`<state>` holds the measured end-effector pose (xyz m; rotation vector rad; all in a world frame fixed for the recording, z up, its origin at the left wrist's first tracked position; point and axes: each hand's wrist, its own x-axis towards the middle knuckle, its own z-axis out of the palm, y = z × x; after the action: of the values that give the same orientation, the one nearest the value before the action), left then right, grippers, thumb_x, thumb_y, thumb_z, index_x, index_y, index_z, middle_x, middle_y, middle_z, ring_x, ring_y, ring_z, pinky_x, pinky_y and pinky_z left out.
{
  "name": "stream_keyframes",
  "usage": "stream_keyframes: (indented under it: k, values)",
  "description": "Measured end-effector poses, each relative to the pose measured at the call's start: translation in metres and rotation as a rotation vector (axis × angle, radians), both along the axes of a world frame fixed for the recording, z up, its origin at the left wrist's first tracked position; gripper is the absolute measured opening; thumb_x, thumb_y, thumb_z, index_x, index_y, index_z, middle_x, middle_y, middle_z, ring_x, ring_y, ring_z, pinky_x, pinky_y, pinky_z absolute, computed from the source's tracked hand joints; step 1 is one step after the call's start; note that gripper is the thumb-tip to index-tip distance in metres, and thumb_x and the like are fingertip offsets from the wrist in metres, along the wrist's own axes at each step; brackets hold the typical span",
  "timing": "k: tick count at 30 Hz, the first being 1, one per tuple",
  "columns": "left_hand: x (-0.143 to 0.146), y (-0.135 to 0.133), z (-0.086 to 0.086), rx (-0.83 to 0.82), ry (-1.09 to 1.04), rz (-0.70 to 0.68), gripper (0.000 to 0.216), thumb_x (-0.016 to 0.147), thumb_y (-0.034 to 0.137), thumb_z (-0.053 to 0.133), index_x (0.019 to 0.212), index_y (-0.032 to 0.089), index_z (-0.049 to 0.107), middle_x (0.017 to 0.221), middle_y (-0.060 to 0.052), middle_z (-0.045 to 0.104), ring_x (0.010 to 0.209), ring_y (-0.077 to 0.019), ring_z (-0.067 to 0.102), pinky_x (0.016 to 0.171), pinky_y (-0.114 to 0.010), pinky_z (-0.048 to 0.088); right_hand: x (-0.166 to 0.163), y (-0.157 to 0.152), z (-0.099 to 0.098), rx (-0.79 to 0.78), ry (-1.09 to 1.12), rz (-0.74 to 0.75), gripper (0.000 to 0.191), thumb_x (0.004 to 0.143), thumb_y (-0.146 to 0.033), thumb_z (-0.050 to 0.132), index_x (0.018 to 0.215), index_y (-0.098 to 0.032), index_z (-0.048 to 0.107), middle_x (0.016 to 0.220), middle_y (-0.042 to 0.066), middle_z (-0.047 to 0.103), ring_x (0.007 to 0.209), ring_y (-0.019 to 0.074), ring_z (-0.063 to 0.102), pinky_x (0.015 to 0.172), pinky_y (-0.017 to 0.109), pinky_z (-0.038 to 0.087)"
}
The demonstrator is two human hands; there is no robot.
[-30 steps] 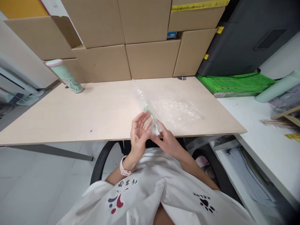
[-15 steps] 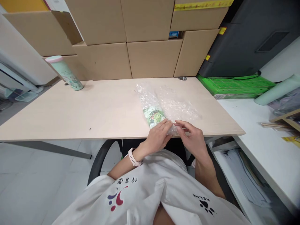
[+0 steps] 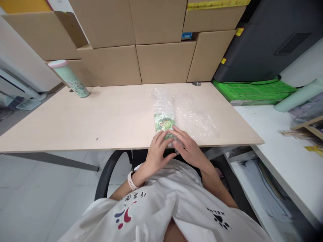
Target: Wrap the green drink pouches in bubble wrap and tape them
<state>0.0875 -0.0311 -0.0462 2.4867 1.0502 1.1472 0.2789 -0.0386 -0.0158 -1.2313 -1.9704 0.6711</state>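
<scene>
A green-and-white packet (image 3: pixel 164 123) printed with a kiwi slice lies near the table's front edge. Clear, crinkled plastic wrap (image 3: pixel 163 101) covers it and stretches beyond its far end; a wide loose part (image 3: pixel 194 117) spreads flat to the right. My left hand (image 3: pixel 156 151) rests at the packet's near left corner, fingers spread and curved over it, thumb apart. From the right, my right hand (image 3: pixel 188 148) reaches over the near end, its thumb and fingers on the edge of the wrap. My fingers partly cover the packet's near end.
A mint-green tumbler (image 3: pixel 72 80) with a pink-rimmed lid stands at the back left. Cardboard boxes (image 3: pixel 164 64) line the table's rear. To the right are a green flat case (image 3: pixel 252 94), a dark bulky case (image 3: pixel 262 43) and a white side desk (image 3: pixel 280 148).
My right hand has moved left, bringing the wrap's edge over the packet's near end. My left hand has shifted slightly left, and the packet has turned straighter toward me.
</scene>
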Motion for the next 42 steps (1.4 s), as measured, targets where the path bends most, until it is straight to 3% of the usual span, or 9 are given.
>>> stream_keyframes:
  k: [7,15,19,22,25,28,34,38,42]
  values:
    - [-0.001,0.014,-0.007,0.125,-0.095,0.013,0.025,0.092,0.02,0.066,0.117,0.022,0.066,0.125,-0.01,0.069,0.12,-0.024,0.059,0.094,-0.043,0.059,0.016,0.015,-0.014,0.153,-0.046,-0.365,0.042,0.103,-0.044,0.038,0.125,-0.019,0.066,0.12,0.012,0.071,0.114,0.0287,0.063,0.1,0.048,0.049]
    - [0.014,0.02,0.003,0.143,-0.021,0.083,0.019,0.092,0.021,0.066,0.11,0.021,0.067,0.116,-0.01,0.072,0.106,-0.0251,0.059,0.084,-0.042,0.06,0.01,0.004,-0.018,0.238,-0.231,-0.297,0.045,0.104,-0.039,0.038,0.141,-0.02,0.055,0.113,0.011,0.067,0.105,0.0266,0.058,0.095,0.043,0.048]
    - [0.004,0.015,0.005,-0.052,-0.14,0.123,0.023,0.091,0.028,0.068,0.113,0.023,0.065,0.146,-0.013,0.051,0.137,-0.0299,0.044,0.105,-0.052,0.05,0.004,-0.001,-0.02,0.271,-0.358,-0.259,0.041,0.103,-0.04,0.043,0.135,-0.023,0.062,0.133,0.012,0.059,0.111,0.0288,0.054,0.096,0.045,0.046]
    - [-0.002,0.012,0.01,-0.398,-0.431,0.134,0.05,0.091,0.038,0.067,0.135,0.025,0.049,0.164,-0.014,0.025,0.151,-0.0318,0.031,0.115,-0.054,0.041,-0.004,-0.007,-0.023,0.283,-0.413,-0.293,0.043,0.102,-0.043,0.046,0.136,-0.02,0.059,0.138,0.014,0.058,0.113,0.032,0.053,0.092,0.048,0.046]
    - [0.0,0.013,0.019,-0.696,-0.723,-0.037,0.064,0.092,0.044,0.064,0.146,0.028,0.034,0.164,-0.014,0.028,0.149,-0.0289,0.037,0.119,-0.051,0.037,-0.014,-0.014,-0.025,0.314,-0.414,-0.315,0.046,0.1,-0.046,0.049,0.136,-0.017,0.055,0.134,0.015,0.061,0.113,0.0336,0.053,0.09,0.049,0.045]
    - [0.013,0.015,0.031,-0.708,-0.828,-0.198,0.068,0.094,0.046,0.061,0.151,0.03,0.029,0.166,-0.011,0.028,0.154,-0.0266,0.028,0.126,-0.047,0.027,-0.016,-0.017,-0.024,0.332,-0.337,-0.32,0.05,0.1,-0.05,0.049,0.135,-0.015,0.052,0.127,0.017,0.063,0.112,0.0328,0.055,0.092,0.048,0.045]
    - [0.067,0.031,0.038,-0.414,-0.283,-0.47,0.07,0.099,0.053,0.047,0.159,0.027,0.021,0.17,-0.011,0.013,0.158,-0.0252,0.011,0.129,-0.047,0.013,0.021,-0.014,-0.019,0.15,-0.051,-0.299,0.033,0.102,-0.045,0.04,0.096,-0.02,0.061,0.094,0.01,0.067,0.09,0.0256,0.063,0.08,0.039,0.051]
    - [0.106,0.037,0.025,-0.181,0.208,-0.354,0.072,0.103,0.054,0.034,0.158,0.01,0.023,0.166,-0.02,0.024,0.158,-0.0284,0.012,0.128,-0.055,0.007,0.062,-0.02,-0.015,0.015,-0.024,-0.269,0.03,0.096,-0.037,0.046,0.077,-0.022,0.063,0.08,0.006,0.069,0.079,0.0227,0.064,0.074,0.036,0.051]
    - [0.123,0.032,0.017,0.013,0.467,-0.229,0.078,0.099,0.061,0.039,0.152,0.003,0.034,0.161,-0.023,0.034,0.155,-0.0335,0.022,0.125,-0.06,0.013,0.093,-0.039,-0.015,-0.095,0.092,-0.351,0.022,0.091,-0.038,0.057,0.096,-0.023,0.074,0.103,0.007,0.076,0.096,0.0248,0.069,0.088,0.04,0.053]
